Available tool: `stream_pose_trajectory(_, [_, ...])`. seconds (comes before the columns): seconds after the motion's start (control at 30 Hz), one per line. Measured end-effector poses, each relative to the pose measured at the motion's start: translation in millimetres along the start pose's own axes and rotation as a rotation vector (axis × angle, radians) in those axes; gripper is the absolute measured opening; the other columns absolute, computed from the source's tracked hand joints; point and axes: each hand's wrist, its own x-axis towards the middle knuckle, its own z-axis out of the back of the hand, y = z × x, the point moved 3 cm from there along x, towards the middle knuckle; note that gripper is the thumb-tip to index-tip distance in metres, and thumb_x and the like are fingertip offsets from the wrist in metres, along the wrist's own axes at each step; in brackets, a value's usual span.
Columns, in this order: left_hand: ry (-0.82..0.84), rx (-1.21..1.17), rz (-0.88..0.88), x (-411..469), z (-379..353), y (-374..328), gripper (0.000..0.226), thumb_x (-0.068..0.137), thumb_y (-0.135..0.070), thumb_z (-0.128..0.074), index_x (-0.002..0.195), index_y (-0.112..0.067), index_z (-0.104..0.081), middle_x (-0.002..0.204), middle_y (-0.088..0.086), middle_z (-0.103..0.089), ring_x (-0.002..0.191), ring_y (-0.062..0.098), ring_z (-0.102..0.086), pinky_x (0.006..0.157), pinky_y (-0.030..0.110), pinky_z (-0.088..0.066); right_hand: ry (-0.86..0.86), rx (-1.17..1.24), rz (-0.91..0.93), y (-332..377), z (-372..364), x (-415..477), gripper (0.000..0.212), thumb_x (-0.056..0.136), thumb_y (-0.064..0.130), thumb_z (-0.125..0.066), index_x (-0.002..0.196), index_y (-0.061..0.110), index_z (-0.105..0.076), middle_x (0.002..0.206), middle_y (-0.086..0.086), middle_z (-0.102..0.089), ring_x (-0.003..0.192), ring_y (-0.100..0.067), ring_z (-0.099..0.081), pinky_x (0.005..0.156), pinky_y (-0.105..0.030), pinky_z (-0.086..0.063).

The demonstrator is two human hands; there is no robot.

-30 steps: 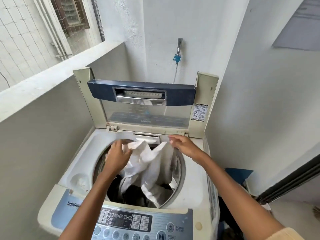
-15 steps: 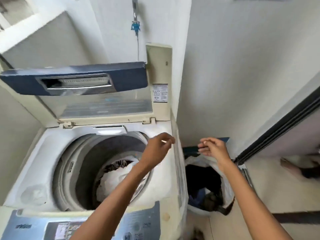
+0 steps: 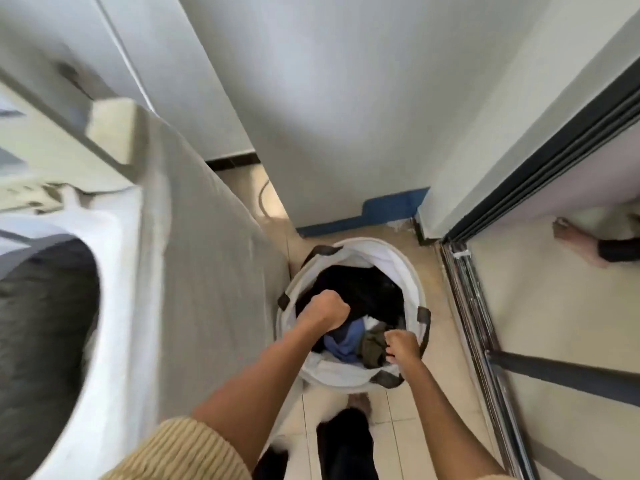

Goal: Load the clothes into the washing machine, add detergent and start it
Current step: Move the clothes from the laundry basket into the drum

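Both hands moved off washing machine (image 3: 114, 230) top, down into laundry basket (image 3: 414, 271) standing on floor just right of machine. Left hand (image 3: 323, 308) fisted, fingers curled into black garment (image 3: 367, 289) at basket's left side. Right hand (image 3: 401, 346) fingers curled, touching olive garment (image 3: 372, 344); whether it grips cannot be told. Blue garment (image 3: 341, 341) lies between hands. Drum opening (image 3: 41, 323) at far left, blurred

White walls (image 3: 346, 98), pale tiled floor (image 3: 394, 434).
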Motion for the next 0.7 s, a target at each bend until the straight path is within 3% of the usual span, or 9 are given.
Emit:
stream_pose_trajectory(0.07, [-0.009, 0.026, 0.046, 30.3, -26.4, 19.8, 0.031, 0.09, -0.014, -0.044, 0.107, 0.002, -0.064, 0.113, 0.02, -0.064, 0.108, 0.035, -0.06, 0.091, 0.038, -0.05, 0.023, -0.035, -0.042, -22.5, -10.3, 58.3, 0.021, 0.087, 0.013, -0.049, 0.067, 0.012, -0.053, 0.068, -0.008, -0.047, 0.059, -0.023, -0.043, 0.058, -0.03, -0.044])
stream_pose_trajectory(0.13, [0.037, 0.029, 0.078, 50.0, -54.1, 38.1, 0.024, 0.088, -0.009, -0.043, 0.081, 0.004, -0.062, 0.089, 0.023, -0.063, 0.09, 0.035, -0.059, 0.076, 0.037, -0.046, 0.005, 0.038, -0.089, -25.3, -18.9, 86.0, 0.019, 0.091, 0.017, -0.047, 0.085, 0.006, -0.061, 0.081, -0.011, -0.052, 0.075, -0.026, -0.049, 0.08, -0.039, -0.047])
stream_pose_trajectory(0.2, [0.066, 0.014, 0.108, 69.2, -79.5, 60.4, 0.024, 0.087, -0.007, -0.044, 0.065, 0.0, -0.053, 0.075, 0.019, -0.057, 0.077, 0.025, -0.05, 0.067, 0.033, -0.037, -0.046, 0.159, -0.112, -23.6, -24.3, 104.4, 0.022, 0.095, 0.016, -0.044, 0.103, 0.002, -0.059, 0.098, -0.017, -0.057, 0.091, -0.033, -0.055, 0.089, -0.044, -0.048])
stream_pose_trajectory(0.3, [0.109, 0.006, 0.152, 87.4, -107.7, 96.3, 0.017, 0.09, -0.015, -0.044, 0.089, -0.009, -0.061, 0.109, 0.016, -0.064, 0.092, 0.025, -0.057, 0.077, 0.029, -0.042, -0.004, 0.471, -0.261, -39.7, -43.7, 129.2, 0.034, 0.095, 0.01, -0.045, 0.129, 0.003, -0.045, 0.121, -0.018, -0.051, 0.111, -0.041, -0.053, 0.086, -0.047, -0.05])
stream_pose_trajectory(0.4, [0.136, 0.038, 0.184, 89.4, -125.2, 126.3, 0.029, 0.091, -0.022, -0.044, 0.111, -0.009, -0.06, 0.123, 0.011, -0.061, 0.111, 0.025, -0.056, 0.093, 0.028, -0.043, 0.078, 0.585, -0.333, -58.2, -66.8, 150.1, 0.048, 0.093, 0.005, -0.05, 0.139, 0.01, -0.036, 0.136, -0.018, -0.042, 0.121, -0.041, -0.046, 0.092, -0.049, -0.047])
stream_pose_trajectory(0.47, [0.163, 0.024, 0.198, 85.9, -131.2, 141.3, 0.026, 0.09, -0.021, -0.044, 0.107, -0.014, -0.061, 0.123, 0.009, -0.061, 0.114, 0.022, -0.056, 0.096, 0.027, -0.043, 0.09, 0.52, -0.347, -70.3, -76.4, 157.9, 0.047, 0.093, 0.005, -0.051, 0.137, 0.005, -0.037, 0.133, -0.021, -0.045, 0.118, -0.041, -0.049, 0.096, -0.048, -0.046])
stream_pose_trajectory(0.53, [0.167, 0.004, 0.2, 79.0, -128.3, 149.6, 0.015, 0.089, -0.02, -0.044, 0.089, -0.025, -0.058, 0.12, 0.007, -0.062, 0.112, 0.02, -0.056, 0.092, 0.024, -0.043, 0.013, 0.336, -0.306, -76.4, -75.4, 158.4, 0.035, 0.088, 0.003, -0.056, 0.122, -0.005, -0.049, 0.11, -0.024, -0.055, 0.09, -0.039, -0.06, 0.075, -0.041, -0.053])
stream_pose_trajectory(0.6, [0.152, -0.028, 0.2, 72.7, -122.0, 150.6, 0.015, 0.089, -0.02, -0.045, 0.092, -0.024, -0.059, 0.12, 0.006, -0.062, 0.111, 0.019, -0.057, 0.089, 0.022, -0.043, -0.053, 0.086, -0.19, -71.9, -67.8, 151.7, 0.017, 0.084, 0.007, -0.063, 0.091, -0.009, -0.061, 0.081, -0.019, -0.059, 0.063, -0.032, -0.055, 0.054, -0.035, -0.045])
stream_pose_trajectory(0.7, [0.126, -0.087, 0.159, 58.3, -104.3, 137.4, 0.021, 0.089, -0.018, -0.046, 0.103, -0.015, -0.061, 0.116, 0.006, -0.063, 0.107, 0.018, -0.058, 0.086, 0.021, -0.043, -0.078, -0.231, 0.067, -44.0, -50.6, 114.2, 0.021, 0.086, 0.014, -0.061, 0.072, -0.002, -0.062, 0.076, -0.015, -0.059, 0.08, -0.034, -0.058, 0.066, -0.031, -0.036])
